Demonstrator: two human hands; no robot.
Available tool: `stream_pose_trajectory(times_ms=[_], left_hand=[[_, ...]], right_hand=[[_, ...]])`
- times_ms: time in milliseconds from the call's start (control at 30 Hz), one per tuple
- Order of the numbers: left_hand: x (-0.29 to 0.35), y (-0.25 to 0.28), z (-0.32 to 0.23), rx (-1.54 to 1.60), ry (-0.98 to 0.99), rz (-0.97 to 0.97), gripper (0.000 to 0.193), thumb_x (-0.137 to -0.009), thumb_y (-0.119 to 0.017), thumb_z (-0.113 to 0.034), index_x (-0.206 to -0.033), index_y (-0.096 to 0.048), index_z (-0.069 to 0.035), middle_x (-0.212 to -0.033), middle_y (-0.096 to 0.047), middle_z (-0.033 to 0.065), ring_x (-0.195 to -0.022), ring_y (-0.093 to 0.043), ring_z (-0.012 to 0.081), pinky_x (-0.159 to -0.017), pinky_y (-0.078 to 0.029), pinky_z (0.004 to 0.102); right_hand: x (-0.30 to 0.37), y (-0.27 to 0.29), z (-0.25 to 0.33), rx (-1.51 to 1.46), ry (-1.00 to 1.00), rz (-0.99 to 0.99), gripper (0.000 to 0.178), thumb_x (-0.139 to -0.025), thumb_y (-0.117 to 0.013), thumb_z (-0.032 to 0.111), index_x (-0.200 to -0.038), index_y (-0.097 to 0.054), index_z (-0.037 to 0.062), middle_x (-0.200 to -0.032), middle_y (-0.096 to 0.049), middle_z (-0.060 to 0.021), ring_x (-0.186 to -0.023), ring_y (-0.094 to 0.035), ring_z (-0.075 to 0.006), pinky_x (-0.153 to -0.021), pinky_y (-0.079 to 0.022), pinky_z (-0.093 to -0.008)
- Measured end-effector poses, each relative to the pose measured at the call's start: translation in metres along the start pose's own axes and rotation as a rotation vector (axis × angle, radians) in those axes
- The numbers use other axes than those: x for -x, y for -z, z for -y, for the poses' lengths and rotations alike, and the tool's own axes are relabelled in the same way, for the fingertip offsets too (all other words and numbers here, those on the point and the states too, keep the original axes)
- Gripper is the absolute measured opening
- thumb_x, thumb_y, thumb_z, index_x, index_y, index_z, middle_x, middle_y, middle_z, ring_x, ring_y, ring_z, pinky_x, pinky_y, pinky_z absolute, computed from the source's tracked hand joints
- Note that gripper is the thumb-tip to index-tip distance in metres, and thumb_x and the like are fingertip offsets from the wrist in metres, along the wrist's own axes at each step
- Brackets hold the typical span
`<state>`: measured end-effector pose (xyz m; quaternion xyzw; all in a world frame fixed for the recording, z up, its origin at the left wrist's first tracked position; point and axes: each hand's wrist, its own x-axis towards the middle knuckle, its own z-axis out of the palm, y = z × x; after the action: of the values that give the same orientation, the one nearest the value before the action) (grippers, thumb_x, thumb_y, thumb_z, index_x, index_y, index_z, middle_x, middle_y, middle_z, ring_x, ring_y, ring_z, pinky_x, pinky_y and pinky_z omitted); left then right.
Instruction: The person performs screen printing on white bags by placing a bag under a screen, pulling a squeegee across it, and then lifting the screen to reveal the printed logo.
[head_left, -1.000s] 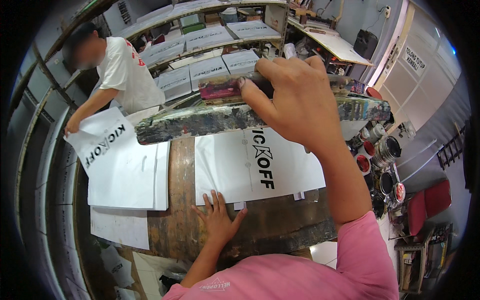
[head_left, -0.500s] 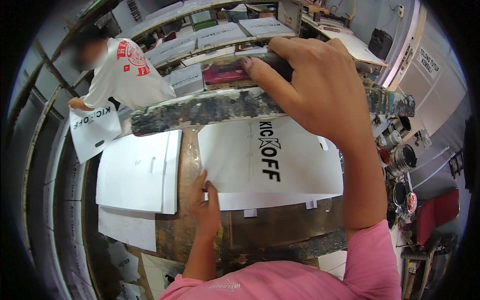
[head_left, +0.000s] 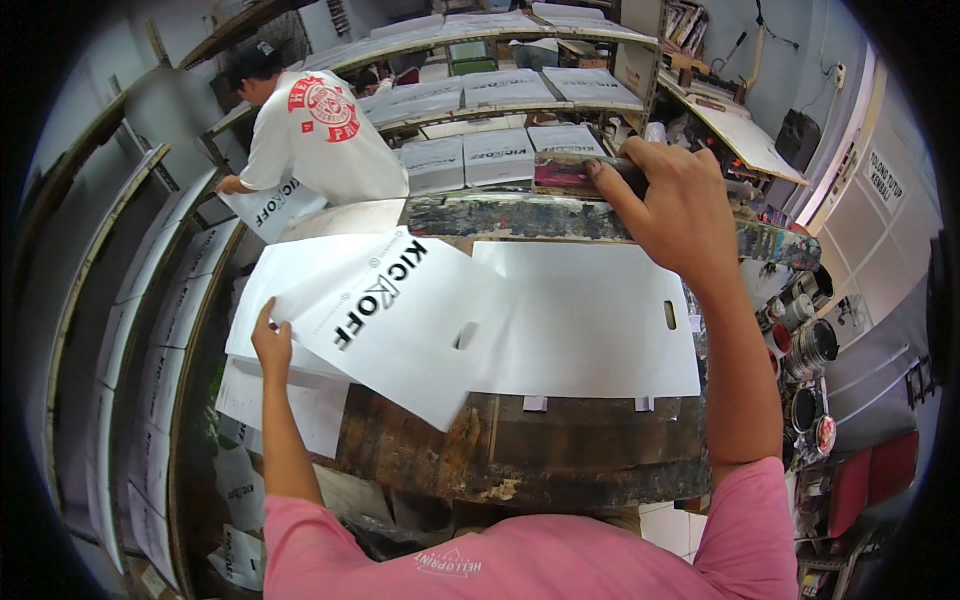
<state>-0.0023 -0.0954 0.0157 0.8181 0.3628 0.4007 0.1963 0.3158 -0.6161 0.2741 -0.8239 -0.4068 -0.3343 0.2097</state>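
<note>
My left hand (head_left: 272, 345) pinches the edge of a white bag printed with black lettering (head_left: 420, 330). That bag hangs tilted, its handle hole toward the middle, overlapping a stack of white bags (head_left: 262, 275) on the left. A plain white bag (head_left: 590, 330) lies flat on the board, its handle slot at the right. Across the far side stands the raised, ink-crusted wooden bar of a printing screen (head_left: 500, 217). Over it reaches my right hand (head_left: 670, 205), closed on what looks like a squeegee (head_left: 566, 172) with magenta smears; its far fingers are partly hidden.
Ink-stained worktable (head_left: 590, 450) under the board. To the left, a co-worker in a white shirt (head_left: 335, 150) handles a printed bag (head_left: 275, 208) beside racks (head_left: 185, 330). Shelves with printed stacks (head_left: 500, 155) stand beyond; ink cans (head_left: 818, 345) and a red chair (head_left: 870, 480) are at right.
My left hand has drawn the printed bag leftward off the board and over the stack. A plain bag now shows on the board. My right hand keeps its grip; the view has shifted.
</note>
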Motion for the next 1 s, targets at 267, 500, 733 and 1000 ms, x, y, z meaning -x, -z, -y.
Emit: stream_pose_trajectory(times_ms=[267, 500, 733, 1000], left_hand=[[0.025, -0.051, -0.123, 0.228, 0.127, 0.444, 0.093, -0.090, -0.085, -0.027, -0.162, -0.033, 0.000, -0.139, -0.064, 0.0226, -0.131, -0.058, 0.0306, -0.113, -0.044, 0.0420], [0.242, -0.037, -0.280, 1.815, 0.690, 0.760, 0.091, -0.100, -0.053, -0.070, -0.158, -0.028, -0.004, -0.148, -0.051, 0.0236, -0.139, -0.051, 0.0396, -0.121, -0.038, 0.0565], [0.299, -0.071, -0.234, 1.429, 1.120, 0.771, 0.092, -0.101, -0.038, -0.078, -0.156, -0.033, -0.004, -0.140, -0.056, 0.0240, -0.131, -0.057, 0.0363, -0.118, -0.043, 0.0539], [0.301, -0.080, -0.227, 1.230, 1.209, 0.765, 0.100, -0.100, -0.034, -0.081, -0.159, -0.024, 0.000, -0.146, -0.052, 0.0276, -0.133, -0.057, 0.0385, -0.117, -0.044, 0.0541]], right_hand=[[0.016, -0.006, 0.003, 0.006, -0.022, 0.022, 0.057, -0.097, -0.063, 0.049, -0.129, -0.062, 0.0008, -0.099, -0.071, -0.0219, -0.097, -0.067, -0.0401, -0.109, -0.039, -0.0572], [0.122, -0.028, -0.021, -0.205, 0.246, 0.814, 0.041, -0.093, -0.072, 0.031, -0.126, -0.066, 0.0066, -0.108, -0.068, -0.0198, -0.104, -0.064, -0.0404, -0.091, -0.050, -0.0528], [0.149, -0.194, -0.089, -0.313, 0.071, 0.580, 0.038, -0.092, -0.071, 0.021, -0.129, -0.065, 0.0152, -0.102, -0.071, -0.0145, -0.103, -0.066, -0.0396, -0.087, -0.053, -0.0524], [0.053, -0.374, -0.169, -0.078, 0.118, 0.394, 0.032, -0.095, -0.069, 0.031, -0.125, -0.066, 0.0190, -0.103, -0.070, -0.0110, -0.100, -0.067, -0.0355, -0.085, -0.055, -0.0502]])
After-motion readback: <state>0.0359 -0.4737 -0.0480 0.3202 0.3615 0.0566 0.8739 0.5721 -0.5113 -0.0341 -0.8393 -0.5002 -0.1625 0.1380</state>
